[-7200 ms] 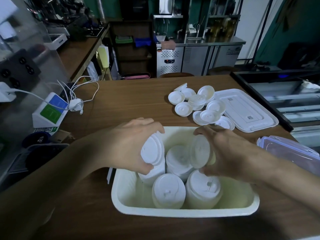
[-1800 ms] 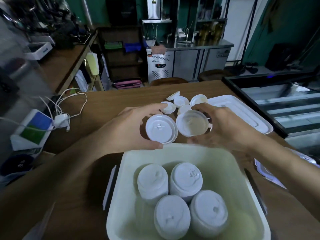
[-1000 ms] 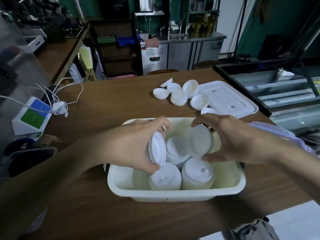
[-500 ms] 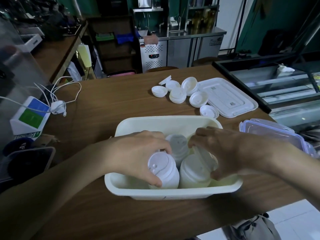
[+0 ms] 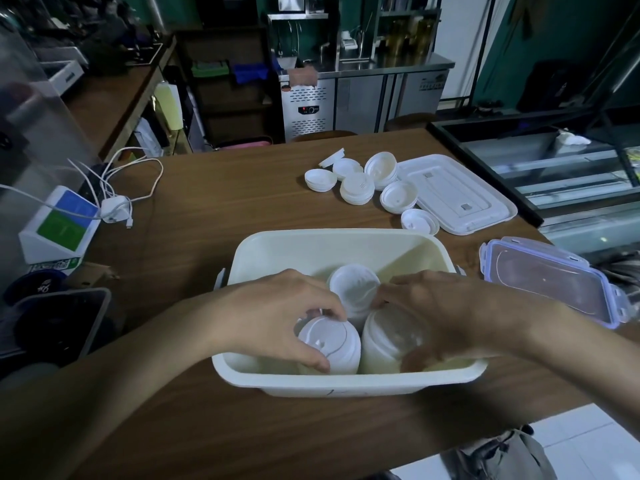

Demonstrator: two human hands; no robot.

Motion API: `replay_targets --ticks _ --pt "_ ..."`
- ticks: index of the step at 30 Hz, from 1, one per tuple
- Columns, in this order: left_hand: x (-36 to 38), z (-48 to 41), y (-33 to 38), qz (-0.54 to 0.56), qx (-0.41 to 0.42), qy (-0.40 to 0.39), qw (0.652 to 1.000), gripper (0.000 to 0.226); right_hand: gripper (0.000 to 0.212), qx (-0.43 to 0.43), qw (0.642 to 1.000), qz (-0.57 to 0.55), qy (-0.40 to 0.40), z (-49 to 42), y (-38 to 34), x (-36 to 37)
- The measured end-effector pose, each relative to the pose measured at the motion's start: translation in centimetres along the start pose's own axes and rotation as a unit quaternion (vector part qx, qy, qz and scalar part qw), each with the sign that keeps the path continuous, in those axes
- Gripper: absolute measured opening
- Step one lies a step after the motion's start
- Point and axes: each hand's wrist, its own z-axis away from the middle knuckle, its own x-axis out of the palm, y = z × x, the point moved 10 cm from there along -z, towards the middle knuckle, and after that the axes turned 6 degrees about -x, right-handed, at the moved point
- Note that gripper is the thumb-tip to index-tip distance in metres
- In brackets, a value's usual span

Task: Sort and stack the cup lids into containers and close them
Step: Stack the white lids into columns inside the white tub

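Left hand (image 5: 277, 317) grips the white plastic lid stack (image 5: 327, 344) at seven o'clock in the cream rectangular tub (image 5: 346, 384), right hand (image 5: 440, 313) the five-o'clock stack (image 5: 388, 337); seat both level.

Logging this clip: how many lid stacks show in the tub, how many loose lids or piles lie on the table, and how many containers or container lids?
Cream tub: 1
Lid stacks showing in it: 3
Loose lids or piles on the table: 7
Flat white tub lid: 1
Clear clip-lock box: 1
Total: 13
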Motion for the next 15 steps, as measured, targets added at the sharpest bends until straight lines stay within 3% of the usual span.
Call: replay_targets --ticks 7,15 --pt "0.7 -0.7 0.1 0.016 0.004 0.007 1.000 0.053 0.070 -0.004 0.997 -0.080 -0.009 0.9 0.4 -0.2" --pt "1.5 -1.3 -0.4 0.030 0.002 -0.001 1.000 0.049 0.078 0.034 0.999 0.001 0.007 0.2 0.6 0.3"
